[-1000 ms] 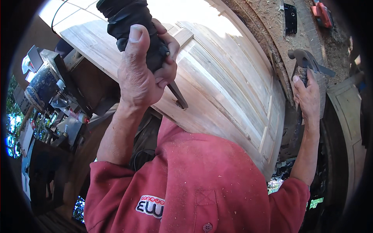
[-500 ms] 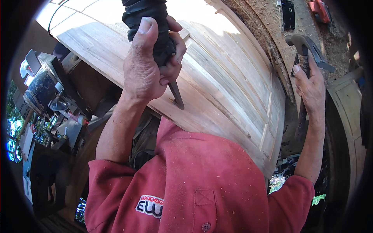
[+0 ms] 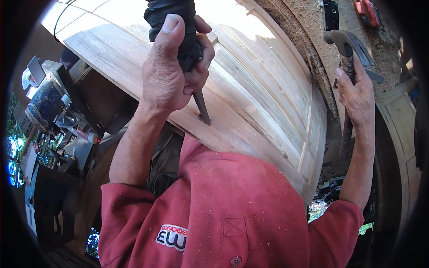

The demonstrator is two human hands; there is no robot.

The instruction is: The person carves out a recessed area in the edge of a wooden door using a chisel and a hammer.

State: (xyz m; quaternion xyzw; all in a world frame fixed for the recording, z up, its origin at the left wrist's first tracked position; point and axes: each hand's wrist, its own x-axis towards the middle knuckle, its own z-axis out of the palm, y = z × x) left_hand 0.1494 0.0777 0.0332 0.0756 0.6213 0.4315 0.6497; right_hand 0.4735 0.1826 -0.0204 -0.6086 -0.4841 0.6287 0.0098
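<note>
My left hand (image 3: pixel 170 71) is closed round the thick, black-wrapped handle of a chisel (image 3: pixel 199 107). The blade's tip rests at a small dark cut near the edge of a pale wooden panelled door (image 3: pixel 254 98) that lies before me. At the right, my right hand (image 3: pixel 357 96) grips a claw hammer (image 3: pixel 344 40) by its dark shaft, head upward, beyond the door's right edge.
A cluttered bench at the left holds a blue, dirty machine (image 3: pixel 49 107) and a bottle with red cap (image 3: pixel 91 136). At the top right, a black phone (image 3: pixel 330 15) and a red tool (image 3: pixel 367 12) lie on a sawdust-covered board. Another panelled door (image 3: pixel 397 129) stands far right.
My left hand and the handle have shifted up and right, the blade staying at the cut. My right hand and the hammer have risen higher in the picture.
</note>
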